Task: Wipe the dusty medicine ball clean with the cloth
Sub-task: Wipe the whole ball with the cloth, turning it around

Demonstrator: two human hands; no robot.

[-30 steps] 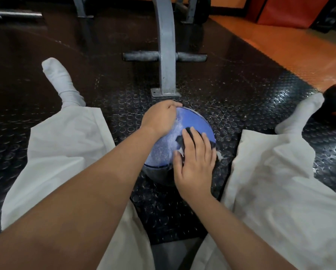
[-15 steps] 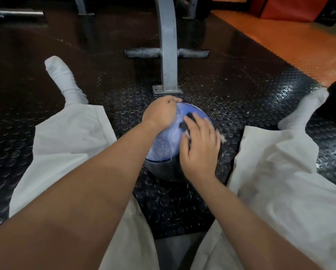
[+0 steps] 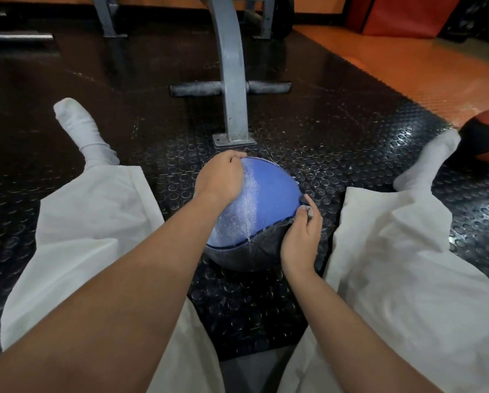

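One medicine ball (image 3: 266, 199), blue above and dark grey below, rested on the black studded floor mat (image 3: 351, 143), between the person's two outstretched legs in white trousers (image 3: 96, 217). Two hands were on it. The left hand (image 3: 220, 177) lay on the ball's upper left side, fingers curled over its far edge and gripping it. The right hand (image 3: 301, 236) was at the ball's lower right side, fingers curled and pinching one dark cloth (image 3: 303, 198) against the surface. Only a small part of the cloth showed at the fingertips. One grey metal frame leg (image 3: 232, 80) stood on the mat just beyond the ball. One second ball (image 3: 487, 137), red and black, lay well apart to the right of the medicine ball, beside the right sock (image 3: 430, 160). Compared with half a second earlier, the right hand had moved from the top of the medicine ball down to its right side. This left a wide clean blue area. A pale dust band remained on the ball next to the left hand, which had kept its position.
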